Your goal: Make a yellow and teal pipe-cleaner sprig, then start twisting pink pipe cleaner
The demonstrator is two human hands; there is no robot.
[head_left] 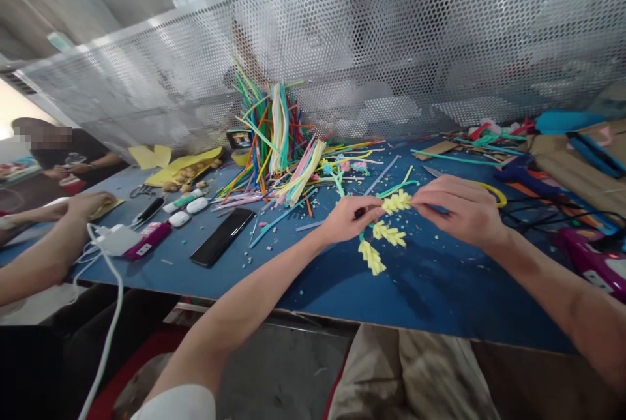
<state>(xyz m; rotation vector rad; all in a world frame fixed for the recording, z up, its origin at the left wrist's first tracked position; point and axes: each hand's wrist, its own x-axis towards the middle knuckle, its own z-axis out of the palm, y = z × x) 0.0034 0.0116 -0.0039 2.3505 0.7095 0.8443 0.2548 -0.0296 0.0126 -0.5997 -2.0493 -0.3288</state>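
Note:
My left hand (348, 218) and my right hand (457, 208) meet over the blue table (313, 276), both pinched on a pipe-cleaner piece with a green stem and yellow fuzzy spikes (386, 231). The right fingers close on the top yellow spike (397, 200). The left fingers grip the stem just beside it. Two more yellow spikes hang lower, just above the table.
A tall pile of coloured pipe cleaners (274, 139) stands behind. A black phone (222, 236), earbud cases, a charger with white cable (115, 240) and another person's arm (44, 244) lie left. A glue gun (523, 175), cables and brown paper lie right. A perforated metal screen (391, 48) backs the table.

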